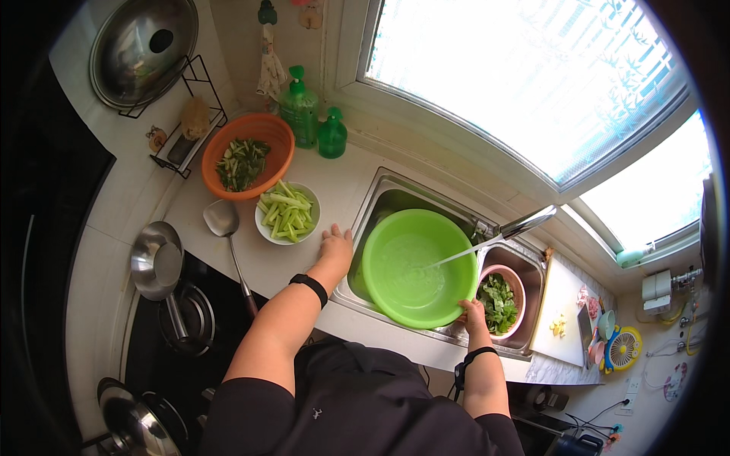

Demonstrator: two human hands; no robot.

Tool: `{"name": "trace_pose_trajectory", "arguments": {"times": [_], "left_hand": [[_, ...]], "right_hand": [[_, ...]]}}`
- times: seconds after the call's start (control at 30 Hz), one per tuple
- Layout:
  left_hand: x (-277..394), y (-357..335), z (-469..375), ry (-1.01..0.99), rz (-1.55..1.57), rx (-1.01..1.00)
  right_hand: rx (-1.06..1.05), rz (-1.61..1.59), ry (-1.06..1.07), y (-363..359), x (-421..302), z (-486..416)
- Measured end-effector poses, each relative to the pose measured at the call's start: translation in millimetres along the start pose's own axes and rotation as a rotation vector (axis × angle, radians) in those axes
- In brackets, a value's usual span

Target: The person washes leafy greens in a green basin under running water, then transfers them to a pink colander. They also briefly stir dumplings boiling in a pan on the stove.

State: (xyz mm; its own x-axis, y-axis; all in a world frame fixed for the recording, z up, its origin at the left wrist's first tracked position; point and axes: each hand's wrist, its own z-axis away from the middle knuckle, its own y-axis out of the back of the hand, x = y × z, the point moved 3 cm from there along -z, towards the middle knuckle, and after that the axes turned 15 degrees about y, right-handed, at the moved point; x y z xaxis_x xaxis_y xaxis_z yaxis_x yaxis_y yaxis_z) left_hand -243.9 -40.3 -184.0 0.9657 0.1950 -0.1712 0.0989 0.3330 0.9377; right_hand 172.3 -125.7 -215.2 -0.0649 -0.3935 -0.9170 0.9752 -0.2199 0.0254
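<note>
A large green plastic basin [419,268] sits over the left sink bowl, and water runs into it from the chrome faucet [527,222]. My right hand [473,314] grips the basin's rim at its lower right. My left hand [336,248] rests on the counter by the sink's left edge, fingers spread, holding nothing. To its left stands a white bowl [288,213] of cut pale green vegetable sticks. A pink colander [519,288] with leafy greens [497,305] is in the right sink bowl, partly behind the basin's edge.
An orange basin [279,142] with cut greens and green pump bottles [299,108] stand at the back left. A metal spatula [222,218] lies near the stove [148,325], which bears a steel pan [157,259]. Right of the sink are a white cutting board [562,296] and a knife [584,328].
</note>
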Motion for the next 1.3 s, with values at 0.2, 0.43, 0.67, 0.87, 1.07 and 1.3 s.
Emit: {"name": "trace_pose_trajectory", "arguments": {"times": [0.2,0.43,0.67,0.87,1.07,1.3], "left_hand": [[0.6,-1.1,-0.7,0.001,-0.016,0.007],[0.5,-0.2,-1.1,-0.004,-0.021,-0.008],[0.5,-1.2,-0.7,0.001,0.005,-0.008],[1.3,-2.8,-1.7,0.004,-0.008,-0.009],[1.7,-3.5,-1.4,0.021,0.006,-0.003],[3.0,-3.6,-3.3,0.036,0.007,-0.029]], "right_hand": [[0.003,0.003,-0.022,0.0,-0.1,-0.6],[-0.010,-0.019,-0.017,-1.3,-1.6,-0.3],[-0.008,-0.036,-0.015,-0.8,-1.5,0.0],[-0.025,-0.033,0.000,2.7,3.1,-2.9],[-0.047,-0.052,0.004,3.9,2.7,-1.2],[-0.005,-0.056,-0.016,0.3,0.0,1.7]]}}
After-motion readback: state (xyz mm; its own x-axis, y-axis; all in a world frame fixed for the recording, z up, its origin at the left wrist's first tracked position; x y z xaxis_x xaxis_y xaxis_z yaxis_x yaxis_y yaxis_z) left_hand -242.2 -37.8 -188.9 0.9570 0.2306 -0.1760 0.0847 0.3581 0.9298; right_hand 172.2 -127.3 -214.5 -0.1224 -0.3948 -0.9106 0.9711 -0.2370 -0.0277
